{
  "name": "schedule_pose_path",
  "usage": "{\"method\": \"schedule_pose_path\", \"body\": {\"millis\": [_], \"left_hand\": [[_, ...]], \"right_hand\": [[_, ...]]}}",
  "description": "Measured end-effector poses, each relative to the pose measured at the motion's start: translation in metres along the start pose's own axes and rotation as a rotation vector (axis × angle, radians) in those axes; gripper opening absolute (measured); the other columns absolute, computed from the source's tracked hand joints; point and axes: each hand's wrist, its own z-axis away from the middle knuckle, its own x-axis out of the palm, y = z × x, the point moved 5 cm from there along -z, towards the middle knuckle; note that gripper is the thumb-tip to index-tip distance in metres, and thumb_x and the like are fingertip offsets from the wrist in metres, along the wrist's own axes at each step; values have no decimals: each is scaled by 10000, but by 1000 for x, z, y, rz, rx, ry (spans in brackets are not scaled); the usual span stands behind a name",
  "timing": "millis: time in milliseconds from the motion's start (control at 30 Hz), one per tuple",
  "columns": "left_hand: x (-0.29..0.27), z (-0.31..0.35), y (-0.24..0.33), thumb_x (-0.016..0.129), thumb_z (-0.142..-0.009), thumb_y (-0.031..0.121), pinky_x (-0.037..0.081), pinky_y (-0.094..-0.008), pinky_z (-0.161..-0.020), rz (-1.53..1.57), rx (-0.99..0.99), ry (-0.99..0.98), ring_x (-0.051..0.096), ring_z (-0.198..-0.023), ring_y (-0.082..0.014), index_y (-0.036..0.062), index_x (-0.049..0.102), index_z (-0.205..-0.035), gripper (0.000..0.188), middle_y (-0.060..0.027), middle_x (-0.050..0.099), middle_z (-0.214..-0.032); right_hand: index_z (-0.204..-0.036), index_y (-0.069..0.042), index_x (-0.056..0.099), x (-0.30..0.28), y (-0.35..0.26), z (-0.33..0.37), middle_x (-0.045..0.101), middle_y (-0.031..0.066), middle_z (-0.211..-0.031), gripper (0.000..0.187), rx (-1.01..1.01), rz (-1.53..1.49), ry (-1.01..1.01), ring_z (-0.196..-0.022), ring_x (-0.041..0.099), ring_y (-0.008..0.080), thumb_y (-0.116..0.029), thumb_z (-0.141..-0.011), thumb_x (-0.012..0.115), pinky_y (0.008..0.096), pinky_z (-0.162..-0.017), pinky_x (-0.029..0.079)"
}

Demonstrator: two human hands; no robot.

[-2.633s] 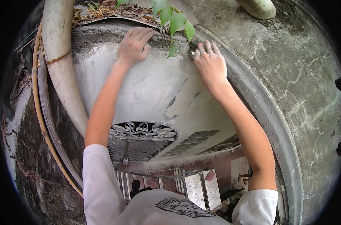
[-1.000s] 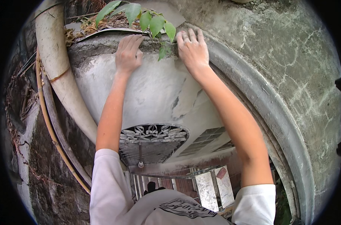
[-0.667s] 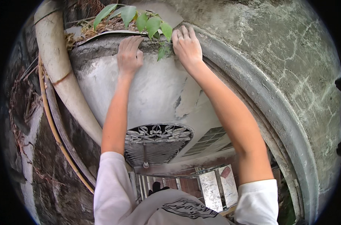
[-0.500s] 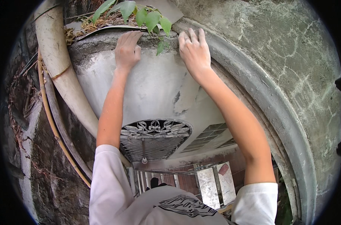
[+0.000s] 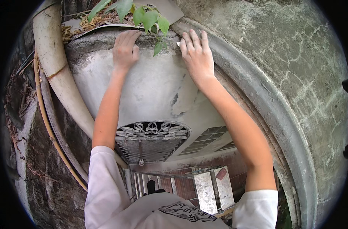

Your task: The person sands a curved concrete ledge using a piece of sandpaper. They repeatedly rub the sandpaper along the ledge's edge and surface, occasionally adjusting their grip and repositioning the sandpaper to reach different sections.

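Note:
My left hand [image 5: 125, 49] rests on the rough concrete ledge [image 5: 91, 44] along the top of the white wall [image 5: 151, 84], its fingers stretched over the edge and the thumb toward the right. My right hand [image 5: 197, 51] lies at the ledge's right end, against the curved grey pipe [image 5: 242, 66], fingers spread and pale with dust. A small white bit [image 5: 178, 44] shows beside its thumb; I cannot tell whether the hand touches it. Between the hands hangs a leafy green plant [image 5: 150, 21]. The fingertips of both hands are partly hidden at the edge.
Thick pale pipe [image 5: 61, 72] and a thin yellowish pipe [image 5: 47, 122] run down the left beside dark rock. Below are a metal window grille [image 5: 153, 133], a ladder-like white rail [image 5: 141, 183] and pale boards [image 5: 205, 192]. A cracked concrete wall [image 5: 296, 49] rises at right.
The whole view has shifted slightly, so the scene sits a little further left. Both hands stay at the ledge. The white bit beside my right thumb has come into sight.

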Motion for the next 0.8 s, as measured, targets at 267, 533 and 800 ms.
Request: {"method": "schedule_pose_path", "body": {"millis": [267,533,800], "left_hand": [[3,-2,3,501,-754,52,407,-450,-1039,22,-7,-3,576,-1139,-325,36,660,-1143,420,-143,655,-1162],[3,0,2,513,-729,35,420,-451,-1028,30,22,-1,585,-1140,-318,20,663,-1097,399,-127,662,-1162],[3,-1,4,532,-718,34,422,-444,-1032,6,-1,41,586,-1149,-311,8,661,-1090,395,-119,667,-1155]], "right_hand": [[-1368,-148,568,-8,-4,16,421,-24,-1525,467,-6,14,-99,-1449,304,206,-263,-916,543,501,-1215,142],[-1358,-94,568,7,-23,-5,480,42,-1488,448,-101,40,-164,-1467,282,231,-285,-964,475,494,-1227,54],[-1502,-89,333,15,-22,-6,529,67,-1436,560,-55,42,0,-1460,297,227,-273,-982,433,419,-1238,5]]}}
